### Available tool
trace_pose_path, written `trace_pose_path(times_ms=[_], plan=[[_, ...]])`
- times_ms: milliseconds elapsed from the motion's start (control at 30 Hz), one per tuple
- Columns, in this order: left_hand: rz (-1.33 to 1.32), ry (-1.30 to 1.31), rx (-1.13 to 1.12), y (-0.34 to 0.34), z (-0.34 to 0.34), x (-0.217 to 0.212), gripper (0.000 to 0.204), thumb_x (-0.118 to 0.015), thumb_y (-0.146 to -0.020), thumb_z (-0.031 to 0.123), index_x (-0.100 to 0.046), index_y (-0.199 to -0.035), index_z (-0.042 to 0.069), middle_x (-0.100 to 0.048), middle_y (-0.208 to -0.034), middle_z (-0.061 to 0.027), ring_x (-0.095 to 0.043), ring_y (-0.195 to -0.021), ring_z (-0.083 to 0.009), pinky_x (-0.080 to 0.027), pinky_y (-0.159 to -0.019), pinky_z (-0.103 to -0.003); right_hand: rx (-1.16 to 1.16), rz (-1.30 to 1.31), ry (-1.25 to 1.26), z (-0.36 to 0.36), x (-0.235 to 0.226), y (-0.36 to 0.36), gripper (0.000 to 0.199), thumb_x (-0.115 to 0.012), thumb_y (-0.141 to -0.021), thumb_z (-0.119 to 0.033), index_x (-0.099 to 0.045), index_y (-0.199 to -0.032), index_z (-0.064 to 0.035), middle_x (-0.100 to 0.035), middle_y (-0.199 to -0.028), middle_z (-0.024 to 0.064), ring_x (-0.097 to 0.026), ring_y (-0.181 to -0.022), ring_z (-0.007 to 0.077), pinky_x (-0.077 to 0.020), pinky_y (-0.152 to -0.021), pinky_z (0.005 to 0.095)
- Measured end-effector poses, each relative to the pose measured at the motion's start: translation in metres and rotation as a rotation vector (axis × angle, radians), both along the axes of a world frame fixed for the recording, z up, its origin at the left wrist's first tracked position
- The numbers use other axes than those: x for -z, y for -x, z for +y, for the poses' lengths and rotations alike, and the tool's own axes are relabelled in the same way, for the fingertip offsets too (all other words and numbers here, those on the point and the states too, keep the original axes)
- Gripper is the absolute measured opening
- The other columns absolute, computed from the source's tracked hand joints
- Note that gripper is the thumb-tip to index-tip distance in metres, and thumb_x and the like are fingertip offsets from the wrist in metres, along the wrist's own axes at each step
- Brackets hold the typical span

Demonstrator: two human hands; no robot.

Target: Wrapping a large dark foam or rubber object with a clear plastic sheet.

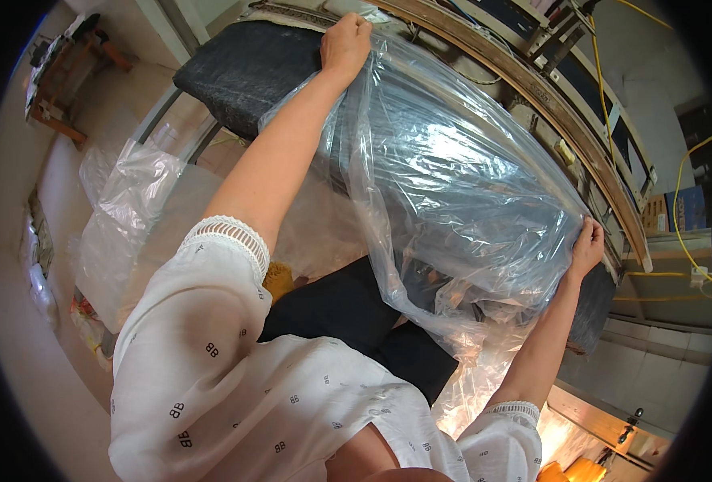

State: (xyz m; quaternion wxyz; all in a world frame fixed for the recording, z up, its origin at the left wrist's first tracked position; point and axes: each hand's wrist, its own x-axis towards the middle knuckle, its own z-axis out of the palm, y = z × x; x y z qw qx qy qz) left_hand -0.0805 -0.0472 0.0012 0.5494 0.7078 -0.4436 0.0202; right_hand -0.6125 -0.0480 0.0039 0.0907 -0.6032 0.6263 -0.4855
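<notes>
A wide sheet of clear plastic film (452, 161) is stretched over a black padded surface (239, 72) in front of me. My left hand (346, 50) pinches the film's far edge near the left end of the pad. Farther right, my right hand (587, 247) grips the same edge, its fingers closed on it. Between both hands the edge runs taut, while the near part of the film hangs in loose folds toward my lap. The film is see-through, so the black surface shows beneath it.
Behind the pad runs a machine with a curved wooden rail (524, 76) and yellow cables (599, 80). More clear plastic (131, 201) hangs at the left. A wooden stand (71, 88) is at the far left, and a blue box (683, 209) sits at the right.
</notes>
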Motion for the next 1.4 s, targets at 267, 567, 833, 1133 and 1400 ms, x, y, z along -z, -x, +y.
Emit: trace_pose_path(times_ms=[267,567,833,1133,1400], plan=[[-0.105,-0.108,-0.12,0.011,0.001,-0.01,0.024,-0.058,-0.08,0.028,-0.058,-0.088,0.005,-0.064,-0.081,-0.0179,-0.06,-0.083,-0.0371,-0.046,-0.073,-0.046,0.023,0.11,0.029,-0.001,-0.006,-0.011,0.026,-0.058,-0.084,-0.026,-0.062,-0.081,-0.0001,-0.058,-0.069,0.0027,-0.049,-0.065,0.0103,-0.041,-0.063,0.0257],[0.622,-0.001,0.02,-0.025,0.001,-0.011,0.028,-0.049,-0.085,0.022,-0.051,-0.094,-0.004,-0.065,-0.082,-0.0185,-0.065,-0.066,-0.0301,-0.053,-0.055,-0.037,0.06,0.164,-0.017,-0.003,-0.008,-0.012,0.027,-0.06,-0.082,-0.027,-0.059,-0.074,-0.0005,-0.053,-0.064,0.0026,-0.046,-0.061,0.0117,-0.0397,-0.061,0.0264],[0.221,-0.062,-0.075,-0.027,0.021,-0.017,0.039,-0.042,-0.089,0.034,-0.057,-0.096,-0.002,-0.065,-0.086,-0.017,-0.064,-0.075,-0.0281,-0.05,-0.065,-0.038,0.034,0.144,-0.009,-0.001,-0.011,-0.014,0.028,-0.062,-0.082,-0.026,-0.055,-0.07,-0.001,-0.047,-0.061,-0.0011,-0.041,-0.061,0.0089,-0.037,-0.059,0.0239],[0.111,0.093,0.051,-0.037,0.044,-0.017,0.03,-0.059,-0.082,0.036,-0.065,-0.085,0.006,-0.062,-0.075,-0.0144,-0.06,-0.069,-0.0273,-0.046,-0.064,-0.033,-0.229,0.387,0.35,0.068,-0.062,-0.084,0.014,-0.058,-0.082,-0.009,-0.057,-0.093,-0.0006,-0.054,-0.085,0.0045,-0.051,-0.078,0.0155,-0.0409,-0.07,0.0274],[0.014,0.037,0.149,-0.028,0.167,-0.023,0.061,-0.069,-0.076,0.036,-0.045,-0.121,0.003,-0.054,-0.111,-0.0122,-0.054,-0.097,-0.0197,-0.043,-0.082,-0.031,-0.994,0.35,-0.489,0.241,-0.056,-0.163,0.062,-0.074,-0.068,-0.022,-0.048,-0.122,-0.0072,-0.054,-0.11,0.0135,-0.057,-0.07,0.026,-0.0464,-0.06,0.0329]])
